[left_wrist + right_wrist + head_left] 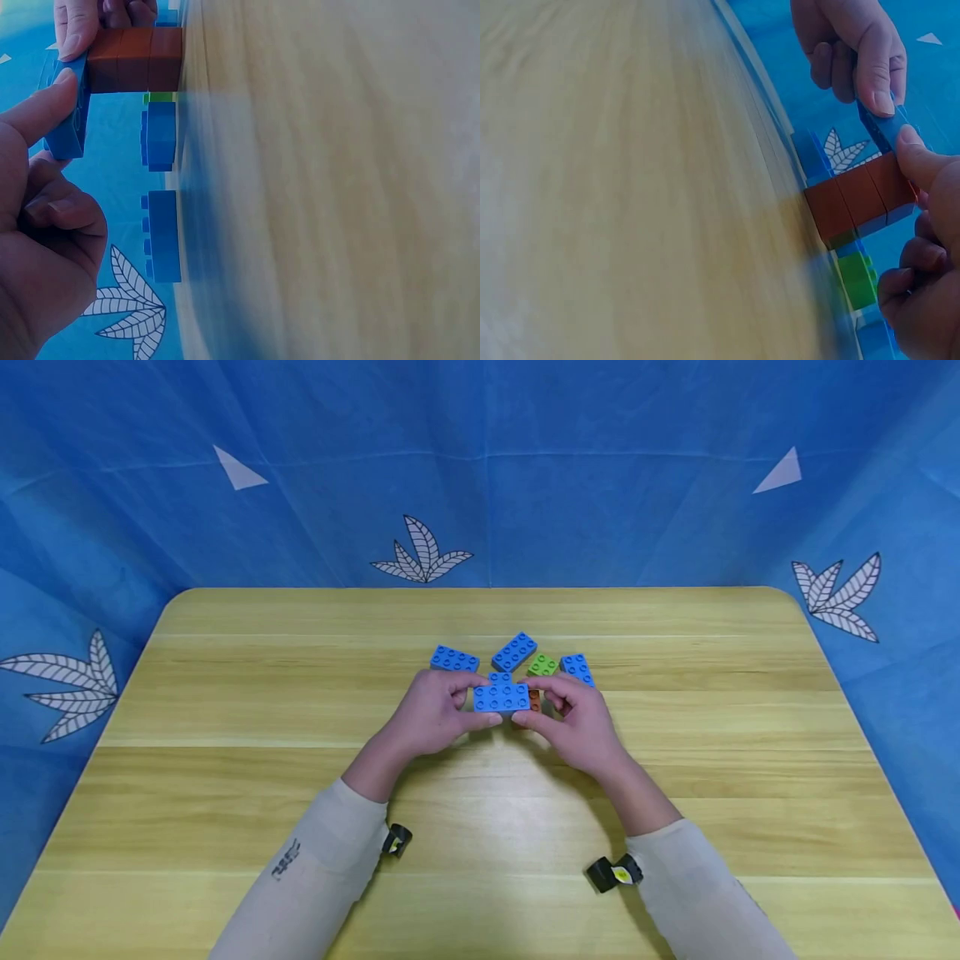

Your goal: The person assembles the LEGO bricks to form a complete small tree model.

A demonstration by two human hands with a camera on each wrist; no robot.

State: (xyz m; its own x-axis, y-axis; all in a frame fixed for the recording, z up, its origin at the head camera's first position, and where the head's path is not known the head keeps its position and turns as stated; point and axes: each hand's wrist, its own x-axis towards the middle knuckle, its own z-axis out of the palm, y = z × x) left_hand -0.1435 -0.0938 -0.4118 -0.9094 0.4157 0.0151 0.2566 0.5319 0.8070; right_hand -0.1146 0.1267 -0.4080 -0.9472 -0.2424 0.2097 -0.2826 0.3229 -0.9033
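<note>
Both hands pinch a long blue toy building brick, the left hand at its left end and the right hand at its right. Thumbs lie on the near side, index fingers on the far side. Beneath the blue brick stands a stack of reddish-brown bricks, in three layers up from the table. The blue brick is at the top of this stack, overhanging it to the left; whether it is fully pressed on I cannot tell. A smaller blue piece shows just behind it.
Behind the hands lie a blue brick at left, another blue brick set at an angle, a small green brick and a blue brick at right. A blue curtain hangs beyond the wooden table.
</note>
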